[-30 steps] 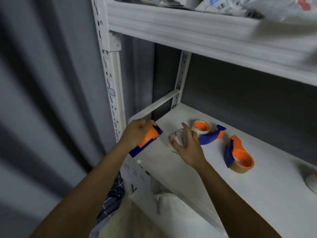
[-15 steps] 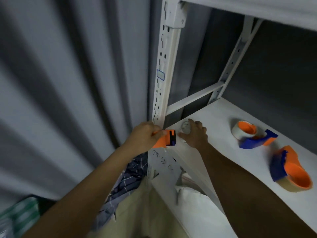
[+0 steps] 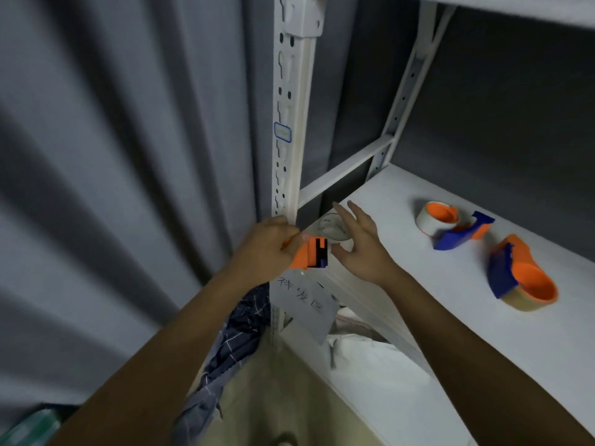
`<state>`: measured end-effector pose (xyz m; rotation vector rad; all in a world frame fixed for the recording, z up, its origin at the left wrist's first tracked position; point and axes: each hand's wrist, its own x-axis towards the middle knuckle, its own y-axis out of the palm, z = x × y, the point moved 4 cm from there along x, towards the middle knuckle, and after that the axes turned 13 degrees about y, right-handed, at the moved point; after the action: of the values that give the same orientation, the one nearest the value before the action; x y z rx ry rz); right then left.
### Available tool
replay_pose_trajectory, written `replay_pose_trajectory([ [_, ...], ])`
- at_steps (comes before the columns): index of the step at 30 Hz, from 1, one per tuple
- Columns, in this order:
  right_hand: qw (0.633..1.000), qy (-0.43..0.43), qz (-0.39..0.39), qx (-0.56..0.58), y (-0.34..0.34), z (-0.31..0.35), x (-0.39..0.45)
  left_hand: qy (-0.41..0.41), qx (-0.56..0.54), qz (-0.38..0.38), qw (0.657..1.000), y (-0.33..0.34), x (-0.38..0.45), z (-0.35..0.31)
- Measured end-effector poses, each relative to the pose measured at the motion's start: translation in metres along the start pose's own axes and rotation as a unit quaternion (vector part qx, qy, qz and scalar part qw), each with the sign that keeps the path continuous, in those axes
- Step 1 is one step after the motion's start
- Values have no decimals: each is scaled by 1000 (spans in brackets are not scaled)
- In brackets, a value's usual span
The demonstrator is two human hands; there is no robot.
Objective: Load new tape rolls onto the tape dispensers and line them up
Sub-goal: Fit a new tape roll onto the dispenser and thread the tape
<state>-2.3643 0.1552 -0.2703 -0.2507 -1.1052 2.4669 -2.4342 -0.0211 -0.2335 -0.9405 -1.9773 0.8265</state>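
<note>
Shelf [image 3: 418,317]: right hand [image 3: 360,249] since opened off clear roll [image 3: 331,227]; left hand [image 3: 270,249] still grips dispenser [image 3: 310,254].

Held dispenser [image 3: 310,257]: orange with blue and black. Both dispensers on the right [image 3: 463,235] [image 3: 521,278] are orange and blue. White shelf [image 3: 418,278]; navy checked cloth [image 3: 238,336] below.

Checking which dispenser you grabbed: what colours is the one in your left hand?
Orange with a blue and black end, dispenser in the left hand, head view.
</note>
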Motion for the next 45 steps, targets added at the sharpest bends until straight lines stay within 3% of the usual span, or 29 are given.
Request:
replay_pose_trajectory([
  [5, 990, 8, 114, 79, -6, 7, -36, 12, -70, -12, 997, 11, 15, -29],
  [11, 984, -1, 155, 88, -31, -16, -80, 11, -112, -20, 993, 25, 22, -80],
  [15, 994, 10, 93, 65, -61, -47, -121, -20, -147, 33, 988, 48, 24, -126],
  [21, 993, 39, 8, 109, -111, -102, -190, -39, -109, 14, 993, 89, 10, -202],
  [28, 987, 84, -49, 132, -158, -153, -254, 22, -32, 33, 999, 137, -14, -278],
  [38, 970, 140, -112, 162, -202, -187, -329, 107, -10, 145, 984, 181, -17, -362],
  [45, 949, 195, -166, 183, -224, -216, -388, 134, -84, 186, 970, 210, -23, -406],
])
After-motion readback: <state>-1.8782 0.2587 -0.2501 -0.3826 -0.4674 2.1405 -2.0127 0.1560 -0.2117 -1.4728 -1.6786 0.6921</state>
